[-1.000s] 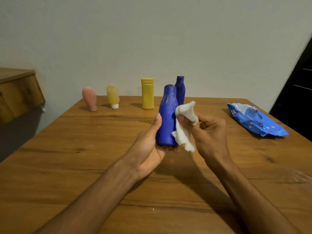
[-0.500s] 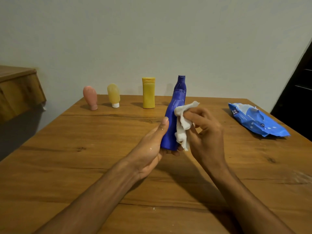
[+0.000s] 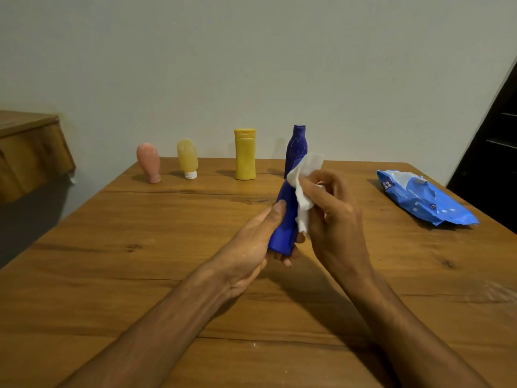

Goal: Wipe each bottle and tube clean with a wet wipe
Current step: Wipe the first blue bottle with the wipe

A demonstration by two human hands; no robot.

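We're mid-wipe on the blue bottle (image 3: 282, 231), held over the middle of the table (image 3: 126, 275), our left hand (image 3: 251, 247) curled round its base and our right hand (image 3: 335, 219) pinching the wet wipe (image 3: 303, 175) to its side; whether the far row of pink tube (image 3: 148, 163), yellow tube (image 3: 187, 159), yellow bottle (image 3: 245, 155) and darker blue bottle (image 3: 297, 144) is done, we can't tell.

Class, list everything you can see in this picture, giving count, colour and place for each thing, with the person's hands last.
table: one, brown wood, under everything
pink tube: one, pink, back row, far left
pale yellow tube: one, yellowish, beside the pink tube
yellow bottle: one, yellow, back row, middle
dark blue bottle: one, standing behind the held bottle
bright blue bottle: one, held above the table
wet wipe: one, white, against the held bottle
wipes pack: one, blue, table's right side
left hand: grips bright blue bottle
right hand: pinches wet wipe
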